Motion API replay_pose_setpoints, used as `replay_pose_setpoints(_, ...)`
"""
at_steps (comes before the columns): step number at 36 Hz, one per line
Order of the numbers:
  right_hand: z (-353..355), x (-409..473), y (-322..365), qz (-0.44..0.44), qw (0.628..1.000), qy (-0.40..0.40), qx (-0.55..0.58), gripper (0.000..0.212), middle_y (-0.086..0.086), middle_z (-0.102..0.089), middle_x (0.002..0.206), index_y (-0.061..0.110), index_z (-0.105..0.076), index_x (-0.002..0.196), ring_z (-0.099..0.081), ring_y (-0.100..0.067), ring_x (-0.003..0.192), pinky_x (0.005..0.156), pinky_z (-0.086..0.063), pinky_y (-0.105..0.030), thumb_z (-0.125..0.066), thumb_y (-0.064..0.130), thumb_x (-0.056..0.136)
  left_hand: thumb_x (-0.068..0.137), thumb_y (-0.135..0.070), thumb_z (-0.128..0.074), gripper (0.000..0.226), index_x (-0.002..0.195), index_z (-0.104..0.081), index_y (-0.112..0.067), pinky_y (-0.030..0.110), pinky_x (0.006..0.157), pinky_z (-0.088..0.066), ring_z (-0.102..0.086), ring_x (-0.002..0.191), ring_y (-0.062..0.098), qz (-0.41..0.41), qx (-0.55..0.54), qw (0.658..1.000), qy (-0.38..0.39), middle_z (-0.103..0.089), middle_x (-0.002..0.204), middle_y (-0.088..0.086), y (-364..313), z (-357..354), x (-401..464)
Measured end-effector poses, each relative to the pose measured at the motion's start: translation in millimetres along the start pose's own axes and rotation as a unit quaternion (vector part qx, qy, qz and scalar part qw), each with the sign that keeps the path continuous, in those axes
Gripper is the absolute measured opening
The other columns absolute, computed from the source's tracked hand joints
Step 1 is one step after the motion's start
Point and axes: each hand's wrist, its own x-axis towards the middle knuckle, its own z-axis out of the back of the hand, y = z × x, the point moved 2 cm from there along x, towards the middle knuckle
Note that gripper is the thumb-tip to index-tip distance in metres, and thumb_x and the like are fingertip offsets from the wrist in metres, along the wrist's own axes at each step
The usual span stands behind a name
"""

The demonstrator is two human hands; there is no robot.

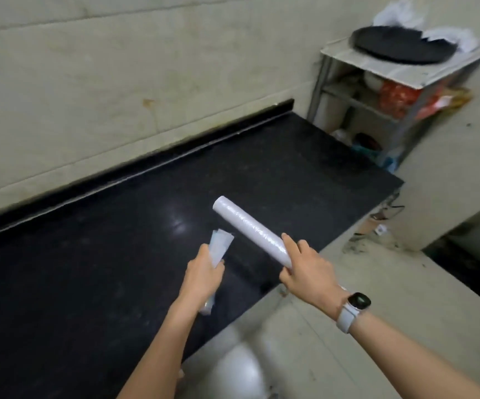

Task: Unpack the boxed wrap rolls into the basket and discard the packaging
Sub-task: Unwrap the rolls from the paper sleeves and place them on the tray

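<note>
Over the black desk [118, 254]: both hands up, each gripping one item.
R hand [308, 272] is closed round the near end of a white wrap roll [250, 228], w/ the roll angled up-left, its far end free above the desk, not touching it. L hand [204, 275] is curled tight on a flattened pale box/packaging [218, 249], top sticking out past the fingers, bottom end showing below the wrist. Roll & packaging are near each other but apart. White-strap watch [354, 309] on R wrist. Metal shelf unit [377, 90] stands in the far R corner w/ a dark round tray [400, 47] on top. No basket in shot.
</note>
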Motion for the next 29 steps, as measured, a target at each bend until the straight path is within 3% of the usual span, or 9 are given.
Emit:
replay_pose_setpoints(2, 13.9, -10.3, -50.0, -0.029, 1.0, -0.012, 0.002, 0.065, -0.007, -0.048, 0.111, 0.024, -0.018, 0.143, -0.055, -0.028, 0.09, 0.069, -0.047, -0.038, -0.047, 0.032, 0.084, 0.084, -0.015, -0.044, 0.023, 0.107, -0.043, -0.017, 0.046, 0.075, -0.057, -0.066, 0.077, 0.026, -0.018, -0.03, 0.998, 0.047, -0.063, 0.094, 0.009, -39.2, -39.0, 0.7)
replay_pose_setpoints(5, 31.8, -20.3, -114.3, -0.065, 0.998, -0.023, -0.005, 0.063, -0.008, -0.049, 0.114, 0.024, -0.019, 0.143, -0.055, -0.029, 0.09, 0.068, -0.045, -0.036, -0.045, 0.032, 0.086, 0.085, -0.012, -0.041, 0.025, 0.109, -0.039, -0.02, 0.046, 0.071, -0.054, -0.062, 0.077, 0.025, -0.071, -0.011, 0.994, 0.084, -0.061, 0.093, 0.011, -97.7, -87.4, 7.1)
replay_pose_setpoints(12, 75.6, -4.9, -230.1, -0.132, 0.988, -0.078, 0.03, 0.06, -0.009, -0.051, 0.114, 0.025, -0.025, 0.14, -0.056, -0.032, 0.092, 0.071, -0.05, -0.04, -0.048, 0.031, 0.085, 0.089, -0.047, -0.049, 0.047, 0.127, -0.033, -0.025, 0.033, 0.062, -0.041, -0.056, 0.082, 0.022, -0.161, 0.008, 0.983, 0.086, -0.056, 0.1, 0.004, -229.3, -158.1, 48.7)
replay_pose_setpoints(22, 186.3, 109.3, -368.4, -0.132, 0.97, -0.205, 0.011, 0.06, -0.008, -0.051, 0.121, 0.027, -0.024, 0.143, -0.055, -0.032, 0.103, 0.071, -0.044, -0.037, -0.048, 0.032, 0.088, 0.089, -0.046, -0.048, 0.064, 0.143, -0.021, -0.027, 0.033, 0.084, -0.035, -0.044, 0.098, 0.019, -0.252, -0.065, 0.964, 0.051, -0.041, 0.112, -0.006, -441.8, -200.1, 166.7)
replay_pose_setpoints(25, 222.8, 162.7, -409.5, -0.125, 0.966, -0.223, 0.021, 0.059, -0.01, -0.053, 0.124, 0.025, -0.026, 0.142, -0.057, -0.034, 0.101, 0.073, -0.048, -0.039, -0.049, 0.033, 0.087, 0.077, -0.056, -0.045, 0.08, 0.145, -0.018, -0.025, 0.04, 0.101, -0.037, -0.047, 0.119, 0.025, -0.268, -0.113, 0.955, 0.064, -0.045, 0.135, 0.001, -504.9, -203.7, 212.1)
replay_pose_setpoints(27, 245.1, 193.3, -429.7, -0.117, 0.967, -0.225, 0.032, 0.06, -0.011, -0.054, 0.126, 0.026, -0.025, 0.141, -0.058, -0.035, 0.1, 0.075, -0.051, -0.042, -0.049, 0.034, 0.087, 0.069, -0.053, -0.038, 0.088, 0.148, -0.009, -0.025, 0.044, 0.11, -0.03, -0.035, 0.134, 0.03, -0.264, -0.139, 0.951, 0.083, -0.029, 0.152, 0.011, -540.4, -201.8, 233.9)
replay_pose_setpoints(29, 271.0, 226.8, -451.0, -0.112, 0.967, -0.222, 0.051, 0.06, -0.012, -0.053, 0.13, 0.025, -0.025, 0.141, -0.058, -0.039, 0.102, 0.078, -0.051, -0.044, -0.05, 0.033, 0.087, 0.071, -0.043, -0.036, 0.088, 0.149, 0.0, -0.025, 0.046, 0.113, -0.026, -0.026, 0.139, 0.032, -0.246, -0.155, 0.952, 0.095, -0.016, 0.157, 0.012, -578.4, -202.3, 258.9)
